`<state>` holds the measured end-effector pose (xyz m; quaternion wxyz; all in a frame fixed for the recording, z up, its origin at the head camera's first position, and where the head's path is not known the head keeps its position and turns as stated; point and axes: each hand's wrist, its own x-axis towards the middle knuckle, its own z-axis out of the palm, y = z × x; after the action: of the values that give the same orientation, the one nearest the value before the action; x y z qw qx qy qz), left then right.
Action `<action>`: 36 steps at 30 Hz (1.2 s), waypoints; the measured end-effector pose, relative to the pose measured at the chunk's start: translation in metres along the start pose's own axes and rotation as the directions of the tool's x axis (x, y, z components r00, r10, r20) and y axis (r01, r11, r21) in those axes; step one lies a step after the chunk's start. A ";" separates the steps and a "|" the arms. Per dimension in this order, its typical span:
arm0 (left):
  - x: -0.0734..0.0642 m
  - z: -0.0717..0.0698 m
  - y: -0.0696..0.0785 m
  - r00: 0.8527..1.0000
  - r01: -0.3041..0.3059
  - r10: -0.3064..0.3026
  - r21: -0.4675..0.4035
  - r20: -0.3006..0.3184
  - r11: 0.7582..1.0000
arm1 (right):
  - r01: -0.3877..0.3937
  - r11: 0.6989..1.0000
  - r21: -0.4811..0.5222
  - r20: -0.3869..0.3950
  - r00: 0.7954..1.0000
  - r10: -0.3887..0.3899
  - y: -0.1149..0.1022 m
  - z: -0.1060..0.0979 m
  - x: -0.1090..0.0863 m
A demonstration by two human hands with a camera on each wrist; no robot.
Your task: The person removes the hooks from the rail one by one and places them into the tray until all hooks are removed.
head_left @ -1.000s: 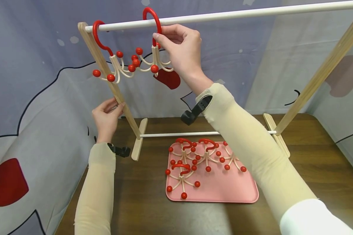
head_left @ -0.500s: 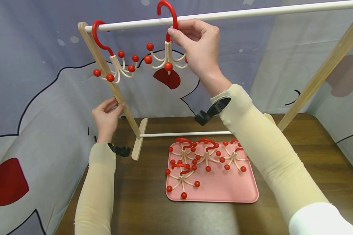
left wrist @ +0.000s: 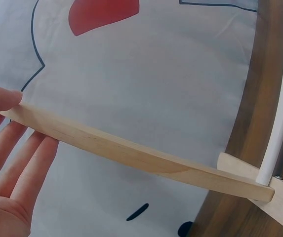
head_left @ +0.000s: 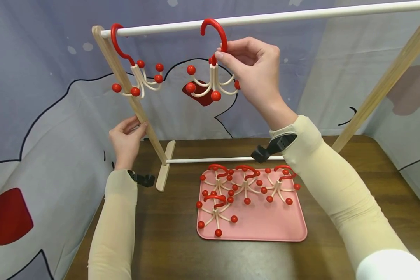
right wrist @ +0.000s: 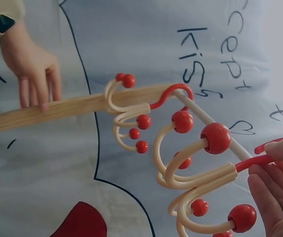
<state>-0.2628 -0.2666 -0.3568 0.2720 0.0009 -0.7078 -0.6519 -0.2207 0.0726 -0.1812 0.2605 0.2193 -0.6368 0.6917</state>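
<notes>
My right hand (head_left: 257,70) pinches the red hook of a small octopus hanger (head_left: 214,77), which has cream arms tipped with red balls. The hook's curve overlaps the upper white bar (head_left: 301,14) in the head view, its tip showing on the near side. In the right wrist view this hanger fills the lower right, partly covered by my fingers. A second octopus hanger (head_left: 138,76) hangs by its hook at the bar's left end. My left hand (head_left: 126,140) grips the rack's left wooden post (left wrist: 131,148) between thumb and fingers.
Several more octopus hangers (head_left: 215,212) lie on a pink tray (head_left: 266,229) on the brown table (head_left: 168,241). A lower white rod (head_left: 210,160) runs between the rack's feet. The right post (head_left: 385,83) slants at the right, before a patterned cloth backdrop (head_left: 56,136).
My right hand has lifted the octopus hanger's hook up off the upper bar, then brought it right and down on the near side. The left hand keeps its place on the post.
</notes>
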 end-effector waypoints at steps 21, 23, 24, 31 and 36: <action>0.000 0.003 -0.001 1.000 -0.014 0.014 0.025 -0.006 1.000 | -0.036 0.990 -0.136 0.085 0.995 0.048 0.048 -0.054 -0.073; 0.000 0.003 0.000 1.000 -0.018 0.018 0.034 -0.004 0.999 | -0.040 0.990 -0.133 0.083 0.995 0.051 0.052 -0.059 -0.080; -0.001 0.003 0.001 1.000 -0.016 0.016 0.030 -0.001 0.999 | -0.042 0.990 -0.132 0.085 0.995 0.053 0.053 -0.062 -0.084; -0.002 0.003 0.001 1.000 -0.020 0.020 0.026 0.005 0.999 | -0.107 0.987 -0.116 0.099 0.988 0.119 0.056 -0.079 -0.110; -0.003 0.004 0.003 1.000 -0.006 0.006 0.004 0.004 1.000 | -0.125 0.989 -0.077 0.103 0.986 0.133 0.057 -0.090 -0.127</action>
<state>-0.2610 -0.2619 -0.3552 0.2727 -0.0021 -0.7096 -0.6497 -0.1570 0.1488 -0.3145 0.1878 0.2054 -0.6867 0.6715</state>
